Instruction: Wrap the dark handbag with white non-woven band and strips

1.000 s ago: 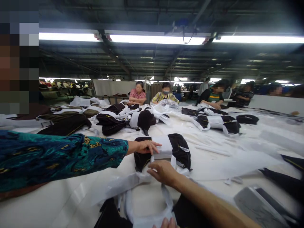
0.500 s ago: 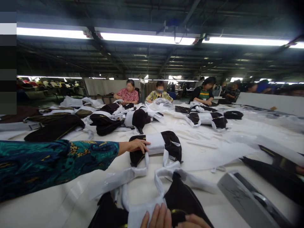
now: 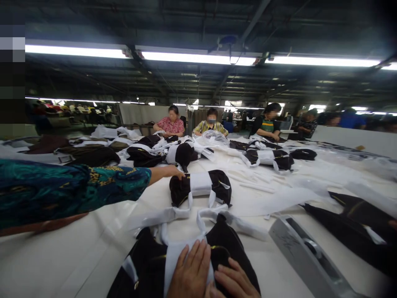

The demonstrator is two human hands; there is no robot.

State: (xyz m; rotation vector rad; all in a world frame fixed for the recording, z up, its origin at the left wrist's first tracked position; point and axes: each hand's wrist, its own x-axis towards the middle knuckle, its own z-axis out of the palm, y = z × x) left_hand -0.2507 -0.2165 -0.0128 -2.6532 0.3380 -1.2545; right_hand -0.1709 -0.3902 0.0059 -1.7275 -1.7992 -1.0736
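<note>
A black bag (image 3: 231, 248) with gold zips lies on the table in front of me. A white wrap (image 3: 173, 252) runs across its middle, and its straps, covered in white, stretch away from me. My left hand (image 3: 192, 265) lies on the wrap with its fingers stretched out. Beside it, my right hand (image 3: 234, 281) rests on the wrap's right edge and the black fabric, fingers extended. Just beyond lies a second black bag (image 3: 221, 186) with a similar white wrap (image 3: 201, 184). A co-worker's hand (image 3: 173, 171) touches its upper left corner.
A grey tape dispenser-like metal device (image 3: 307, 256) stands at the right. Behind it lies another black bag (image 3: 350, 223), at a person's hand on the right edge. More wrapped bags (image 3: 145, 155) are piled at the far left. Several people sit across the white table (image 3: 93, 248).
My hands have come further into view over the near bag's wrap. The co-worker's hand has shifted from the second bag's wrap to its upper left corner.
</note>
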